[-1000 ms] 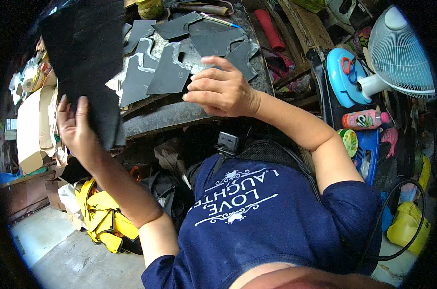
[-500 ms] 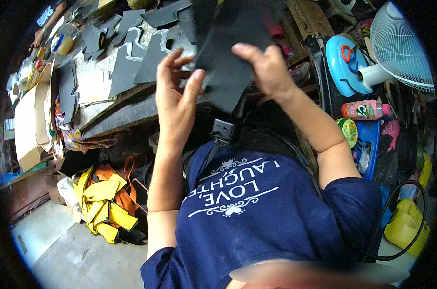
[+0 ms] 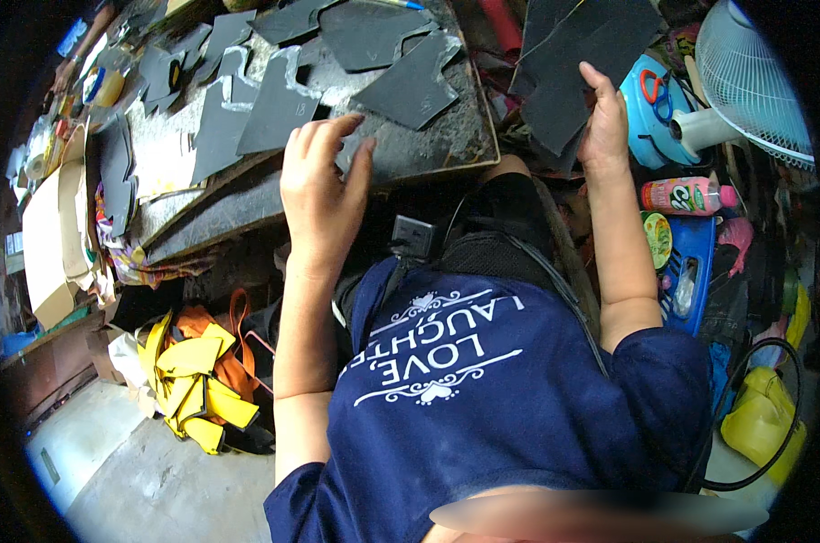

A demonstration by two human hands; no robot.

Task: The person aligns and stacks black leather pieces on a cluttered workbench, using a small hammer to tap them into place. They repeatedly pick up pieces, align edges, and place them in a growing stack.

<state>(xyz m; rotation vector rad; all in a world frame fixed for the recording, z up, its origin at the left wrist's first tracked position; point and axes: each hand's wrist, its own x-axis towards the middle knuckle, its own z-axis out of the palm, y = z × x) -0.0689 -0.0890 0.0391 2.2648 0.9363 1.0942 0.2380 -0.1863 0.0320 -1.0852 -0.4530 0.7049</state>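
Note:
My right hand (image 3: pixel 606 122) grips the edge of a large black sheet piece (image 3: pixel 568 68), held off the right side of the worktable; most of its fingers are hidden. My left hand (image 3: pixel 324 185) hovers at the table's front edge, fingers loosely bent and thumb apart, nothing in it. Beyond it, on the worktable (image 3: pixel 410 156), lie flat black cut pieces with whitish smeared edges, among them one near the right corner (image 3: pixel 414 86) and one just beyond my left fingers (image 3: pixel 281 109).
A yellow-lidded jar (image 3: pixel 109 86) and cardboard (image 3: pixel 57 226) are at the left. Yellow strips (image 3: pixel 193 380) lie below the table. At the right are a white fan (image 3: pixel 758 90), a light-blue container with red-handled scissors (image 3: pixel 649 104), a pink bottle (image 3: pixel 686 195) and a blue tray (image 3: pixel 695 271).
My right hand has moved right with the black sheet piece, away from the middle, uncovering the table's right end and the pieces there. My left hand stays nearly in place, now apart from the sheet.

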